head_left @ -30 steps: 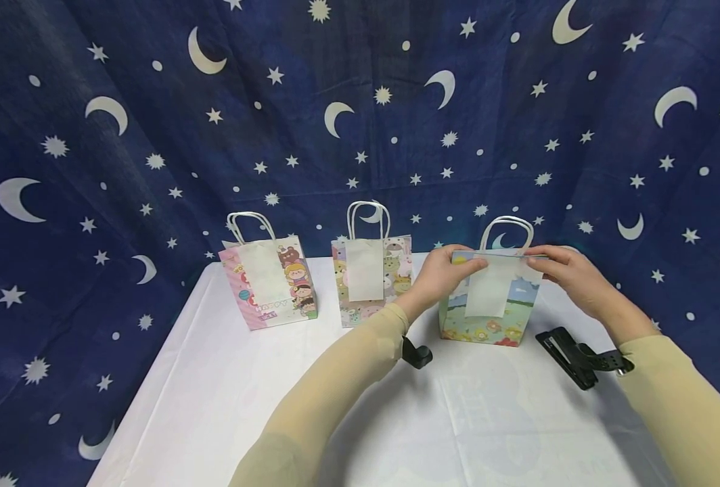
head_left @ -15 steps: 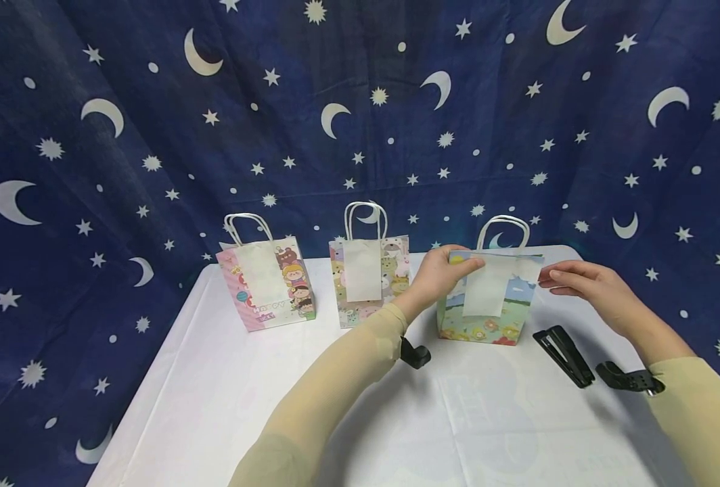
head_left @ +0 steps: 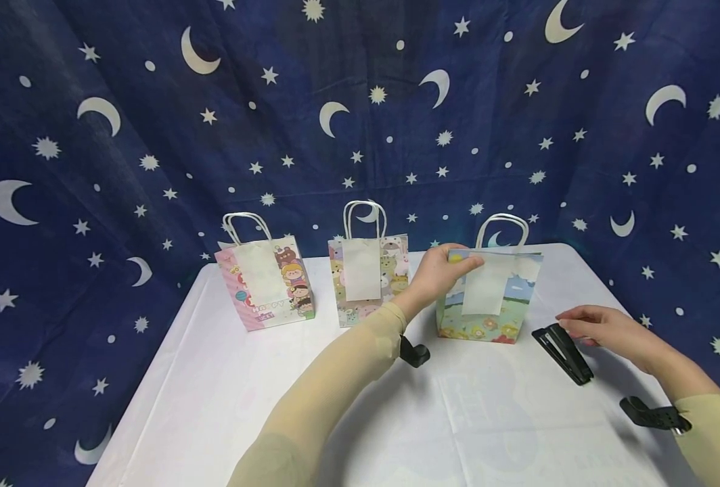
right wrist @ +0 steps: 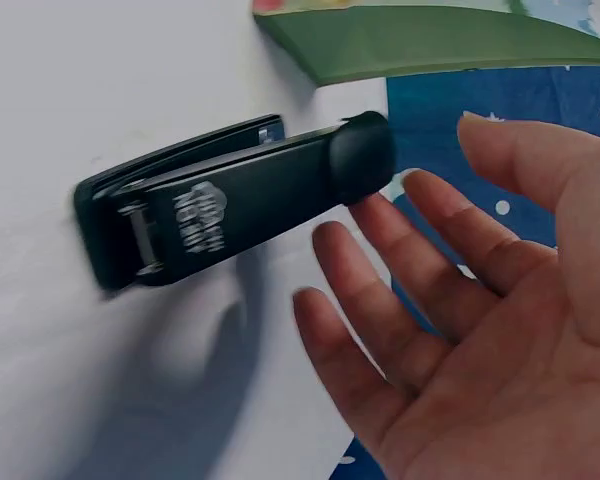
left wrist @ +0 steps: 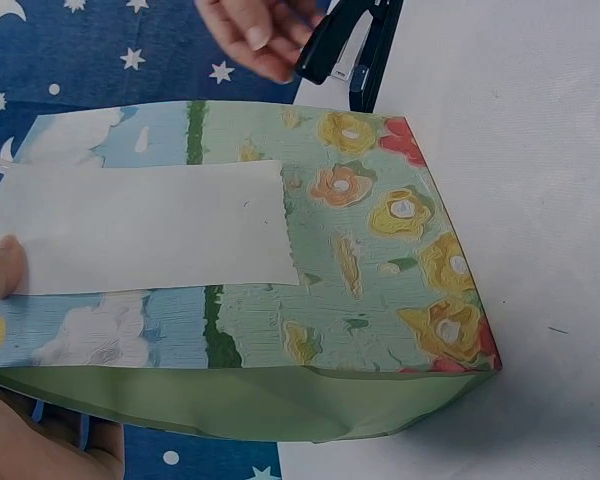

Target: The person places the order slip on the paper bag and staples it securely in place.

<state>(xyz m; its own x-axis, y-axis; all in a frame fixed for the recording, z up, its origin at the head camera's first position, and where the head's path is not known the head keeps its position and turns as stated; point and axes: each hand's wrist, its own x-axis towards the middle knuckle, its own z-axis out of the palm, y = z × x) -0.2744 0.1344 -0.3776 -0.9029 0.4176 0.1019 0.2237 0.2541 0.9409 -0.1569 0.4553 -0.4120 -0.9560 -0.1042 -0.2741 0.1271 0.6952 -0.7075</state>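
Observation:
A paper gift bag (head_left: 521, 304) with a flower-meadow print stands upright at the right of the table, its white handles raised. My left hand (head_left: 442, 274) pinches its top edge at the left, thumb on the white front panel and fingers behind. Right of the bag lies a black stapler (head_left: 562, 354). Beside its near end is my right hand (head_left: 610, 335), fingers apart and loosely bent. In the right wrist view the fingertips (right wrist: 330, 240) reach close to the stapler (right wrist: 240, 195) without curling round it; whether one touches it I cannot tell.
Two more printed paper bags stand on the white table (head_left: 214, 406): a pink one (head_left: 302, 291) at the left and an animal-print one (head_left: 396, 270) in the middle. A dark blue curtain (head_left: 275, 101) with moons and stars hangs behind.
My right hand has let go of the bag's top right edge and moved right and down to the stapler. The left hand keeps its pinch on the bag.

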